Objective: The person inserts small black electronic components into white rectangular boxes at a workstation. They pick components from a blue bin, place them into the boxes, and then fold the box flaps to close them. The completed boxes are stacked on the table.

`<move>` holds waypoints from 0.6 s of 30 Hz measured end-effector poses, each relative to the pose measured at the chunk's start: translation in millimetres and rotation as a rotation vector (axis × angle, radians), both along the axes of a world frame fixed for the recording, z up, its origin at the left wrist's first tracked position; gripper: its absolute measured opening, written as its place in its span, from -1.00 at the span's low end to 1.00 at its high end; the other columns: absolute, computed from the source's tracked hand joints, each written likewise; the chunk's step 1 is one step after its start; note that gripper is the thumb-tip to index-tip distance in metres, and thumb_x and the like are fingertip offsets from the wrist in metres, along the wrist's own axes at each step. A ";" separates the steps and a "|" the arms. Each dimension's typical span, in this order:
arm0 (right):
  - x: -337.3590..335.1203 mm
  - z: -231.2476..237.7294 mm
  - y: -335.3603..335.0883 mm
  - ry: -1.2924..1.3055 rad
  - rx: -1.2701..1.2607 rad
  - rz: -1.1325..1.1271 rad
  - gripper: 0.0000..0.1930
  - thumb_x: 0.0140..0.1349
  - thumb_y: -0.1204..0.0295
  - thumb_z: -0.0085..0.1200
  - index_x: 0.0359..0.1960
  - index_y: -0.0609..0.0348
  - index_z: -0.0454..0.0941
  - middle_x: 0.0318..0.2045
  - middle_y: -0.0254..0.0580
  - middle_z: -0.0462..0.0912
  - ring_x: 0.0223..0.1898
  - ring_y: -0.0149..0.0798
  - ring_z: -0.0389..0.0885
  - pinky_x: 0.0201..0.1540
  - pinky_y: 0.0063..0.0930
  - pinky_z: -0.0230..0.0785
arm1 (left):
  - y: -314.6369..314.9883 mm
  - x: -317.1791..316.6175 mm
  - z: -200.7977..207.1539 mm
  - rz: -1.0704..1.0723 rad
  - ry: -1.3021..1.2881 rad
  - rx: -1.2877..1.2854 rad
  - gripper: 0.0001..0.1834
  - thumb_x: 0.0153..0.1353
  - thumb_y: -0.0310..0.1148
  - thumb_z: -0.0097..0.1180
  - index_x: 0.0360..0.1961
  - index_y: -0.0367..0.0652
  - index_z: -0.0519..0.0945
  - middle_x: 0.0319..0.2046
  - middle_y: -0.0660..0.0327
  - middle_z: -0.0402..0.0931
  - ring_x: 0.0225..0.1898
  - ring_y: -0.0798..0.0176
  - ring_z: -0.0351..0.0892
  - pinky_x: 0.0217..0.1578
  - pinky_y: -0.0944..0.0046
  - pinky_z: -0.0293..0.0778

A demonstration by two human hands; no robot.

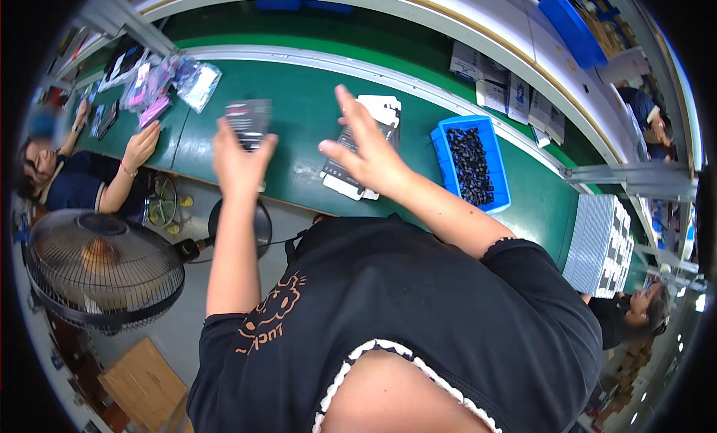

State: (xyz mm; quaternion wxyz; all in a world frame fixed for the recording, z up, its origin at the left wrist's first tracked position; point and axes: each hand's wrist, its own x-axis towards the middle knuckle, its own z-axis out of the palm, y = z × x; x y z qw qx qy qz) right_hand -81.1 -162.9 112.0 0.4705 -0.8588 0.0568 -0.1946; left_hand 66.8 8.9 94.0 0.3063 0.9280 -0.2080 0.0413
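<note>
The left hand holds a small dark box with pale print, pinched between the thumb on its right side and the fingers on its left. The box is over the left-centre part of the green bench; whether its underside touches the surface cannot be determined.

The right hand has its thumb and fingers spread apart and grips nothing. It is above a black-and-white flat carton, partly covering it from view; contact between the two cannot be confirmed.

Right of the flat carton, a blue bin contains many small black parts. A stack of grey-edged sheets stands farther right on the same surface.

At the left, a co-worker's hand is beside pink packets, near clear plastic bags. A black fan stands at the lower left.
</note>
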 end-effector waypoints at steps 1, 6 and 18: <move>-5.8 8.3 -7.4 0.011 0.105 -0.084 -0.21 0.16 0.20 0.10 0.33 0.13 -0.07 0.21 0.18 0.13 0.16 0.04 0.26 0.14 -0.21 0.20 | 15.0 24.8 -18.5 0.088 -0.061 0.126 0.06 -0.15 0.08 0.29 0.21 -0.47 0.14 0.04 -0.20 0.31 0.05 -0.14 0.35 0.06 0.07 0.28; -78.0 -0.1 -85.5 -0.042 -0.042 -0.606 -0.68 0.13 0.44 0.12 -0.05 0.19 0.50 -0.23 -0.11 0.55 -0.34 -0.30 0.55 -0.27 -0.49 0.42 | 42.0 100.3 -63.5 0.341 -0.009 0.623 0.15 -0.03 0.37 0.00 0.29 -0.39 -0.03 0.28 -0.24 -0.05 0.33 -0.23 -0.12 0.23 -0.23 -0.10; -126.5 -56.0 -140.8 0.495 -0.429 -0.735 -0.78 0.02 0.40 0.15 -0.25 0.05 0.65 -0.40 -0.08 0.56 -0.32 -0.06 0.56 -0.21 -0.28 0.40 | -115.1 -53.7 -30.8 -0.396 0.153 0.284 -0.26 -0.08 0.18 0.20 -0.11 -0.30 0.49 -0.19 0.01 0.42 0.00 -0.02 0.39 -0.09 0.01 0.38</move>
